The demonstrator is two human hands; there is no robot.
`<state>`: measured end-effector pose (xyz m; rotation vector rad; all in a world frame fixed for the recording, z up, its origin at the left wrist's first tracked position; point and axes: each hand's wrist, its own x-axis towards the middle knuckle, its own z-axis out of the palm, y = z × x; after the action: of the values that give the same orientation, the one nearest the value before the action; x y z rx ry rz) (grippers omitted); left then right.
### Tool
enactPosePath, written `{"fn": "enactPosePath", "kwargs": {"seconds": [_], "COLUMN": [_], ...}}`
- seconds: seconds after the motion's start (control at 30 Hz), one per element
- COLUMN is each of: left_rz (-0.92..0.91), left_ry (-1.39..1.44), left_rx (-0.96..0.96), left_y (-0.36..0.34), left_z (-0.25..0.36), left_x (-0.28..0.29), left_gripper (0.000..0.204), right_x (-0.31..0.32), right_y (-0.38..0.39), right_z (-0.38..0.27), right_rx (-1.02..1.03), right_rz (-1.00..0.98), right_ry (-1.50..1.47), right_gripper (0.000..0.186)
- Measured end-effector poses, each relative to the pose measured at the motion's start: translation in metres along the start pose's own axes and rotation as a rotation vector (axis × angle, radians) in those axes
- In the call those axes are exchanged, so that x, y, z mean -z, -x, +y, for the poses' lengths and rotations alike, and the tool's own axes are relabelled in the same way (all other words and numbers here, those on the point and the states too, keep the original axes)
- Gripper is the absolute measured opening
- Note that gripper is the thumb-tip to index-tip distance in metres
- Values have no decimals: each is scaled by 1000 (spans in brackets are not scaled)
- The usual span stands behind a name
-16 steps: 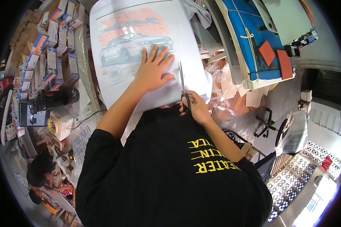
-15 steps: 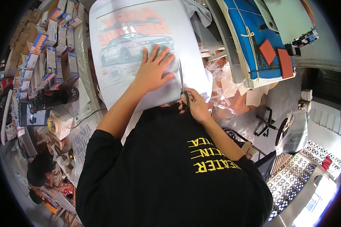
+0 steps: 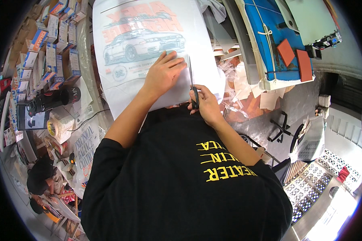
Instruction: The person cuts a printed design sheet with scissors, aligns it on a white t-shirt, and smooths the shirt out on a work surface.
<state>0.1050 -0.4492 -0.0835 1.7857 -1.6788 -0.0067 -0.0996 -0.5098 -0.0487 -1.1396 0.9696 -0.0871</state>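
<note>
A large pale sheet (image 3: 126,94) printed with a grey car and orange lettering lies in front of me on a white surface. My left hand (image 3: 164,74) rests flat on it just below the car, palm down, fingers stretched out and close together. To its right, my right hand (image 3: 206,103) grips black-handled scissors (image 3: 195,96) by the loops. Their blades point away from me over the right part of the sheet. From this angle I cannot tell whether they are cutting through it.
Stacked small boxes (image 3: 51,56), a black bottle (image 3: 54,99) and a tape roll (image 3: 58,126) stand at left. Paper scraps (image 3: 241,86) lie right of the sheet, below a blue-topped frame (image 3: 269,36). Another person (image 3: 42,176) is at far lower left.
My left hand's spread fingers have come closer together. My right hand still holds the scissors, and the printed sheet shows slightly lower detail beneath the car. The whole view has shifted a little.
</note>
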Motion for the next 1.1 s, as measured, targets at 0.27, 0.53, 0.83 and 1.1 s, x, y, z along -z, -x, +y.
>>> {"fn": "enactPosePath", "kwargs": {"seconds": [0.27,0.53,0.83,1.1], "left_rz": [34,54,93,179], "left_ry": [-49,32,59,73], "left_rx": [-29,-17,6,-7], "left_y": [-3,-2,4,2], "left_z": [2,24,29,39], "left_x": [-3,12,13,24], "left_gripper": [24,27,26,23], "right_x": [3,-6,-5,-8], "right_y": [3,-20,-23,-44], "right_z": [4,-19,-13,-30], "right_rx": [-38,19,0,64], "right_rz": [11,65,57,97], "right_ry": [69,-21,-44,3], "right_gripper": [46,38,46,23]}}
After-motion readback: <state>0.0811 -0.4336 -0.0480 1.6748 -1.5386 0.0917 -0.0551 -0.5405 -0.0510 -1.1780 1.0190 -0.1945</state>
